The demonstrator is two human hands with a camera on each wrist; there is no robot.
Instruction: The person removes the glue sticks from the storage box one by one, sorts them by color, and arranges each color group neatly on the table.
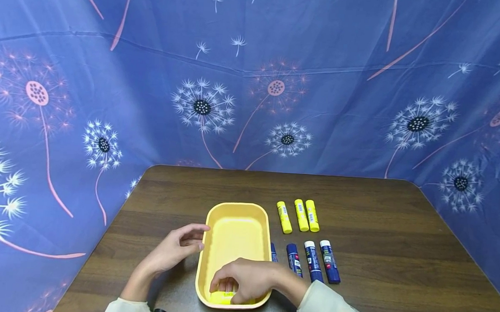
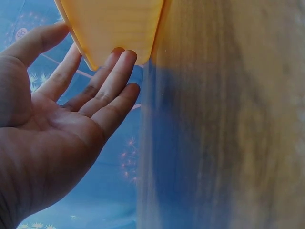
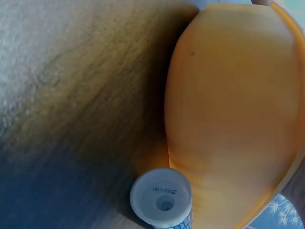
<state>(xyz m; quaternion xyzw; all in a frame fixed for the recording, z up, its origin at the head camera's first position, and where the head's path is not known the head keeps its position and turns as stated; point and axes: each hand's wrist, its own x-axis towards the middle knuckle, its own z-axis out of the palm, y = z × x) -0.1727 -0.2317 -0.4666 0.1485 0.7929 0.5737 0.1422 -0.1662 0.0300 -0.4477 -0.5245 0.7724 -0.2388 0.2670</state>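
A yellow plastic tray (image 1: 234,237) lies lengthwise on the table. At its left wall is my left hand (image 1: 173,248), fingers loosely extended, with the thumb on the rim in the left wrist view. My right hand (image 1: 249,281) reaches over the right wall into the near end. There its thumb and fingers pinch a yellow glue stick (image 1: 222,298), partly hidden beneath the hand. The right wrist view shows the tray's outer wall (image 3: 233,105) and the white round end of a glue stick (image 3: 159,198) beside it, but no fingers.
Right of the tray lie three yellow glue sticks (image 1: 301,215) in a back row. Several blue glue sticks (image 1: 313,262) form a nearer row, one partly hidden by the tray wall. A blue dandelion-print cloth (image 1: 245,90) hangs behind the wooden table (image 1: 377,238).
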